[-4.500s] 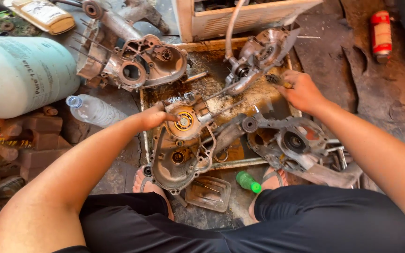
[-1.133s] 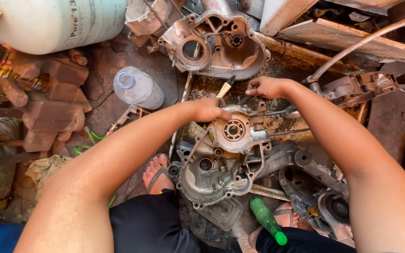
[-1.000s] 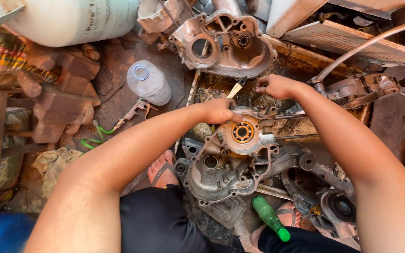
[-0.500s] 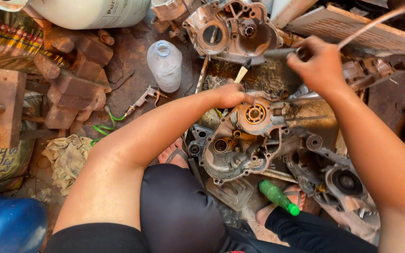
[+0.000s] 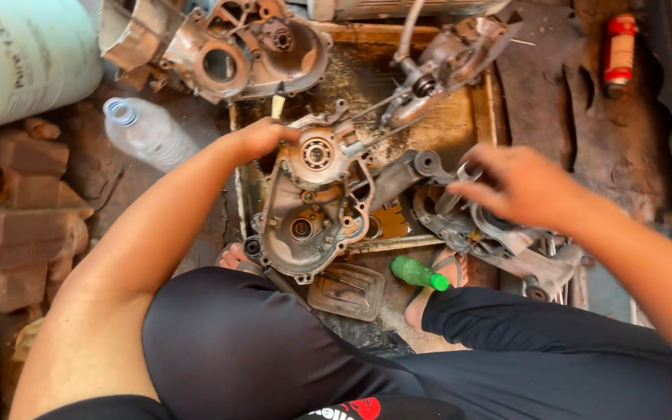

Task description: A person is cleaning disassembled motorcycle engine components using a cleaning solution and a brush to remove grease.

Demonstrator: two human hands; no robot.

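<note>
Left hand (image 5: 262,138) in closed grip on engine casing (image 5: 313,206) edge; right hand (image 5: 519,187) loose, empty above crankcase half (image 5: 499,241).

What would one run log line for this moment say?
left hand: gripping top edge of engine casing | right hand: open, above engine parts | tray: beneath

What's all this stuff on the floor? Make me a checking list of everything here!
Surface: dirty metal tray on a grimy floor.
Job's things: engine casing in the tray, tilted; more engine parts at its right.
Clutter: clear plastic bottle, green-handled tool, red can, second casing.
Hands: left hand grips the casing's top edge; right hand hovers over the engine parts, blurred.
Cables: nothing seen.
Surroundings: bricks, white tank.
</note>
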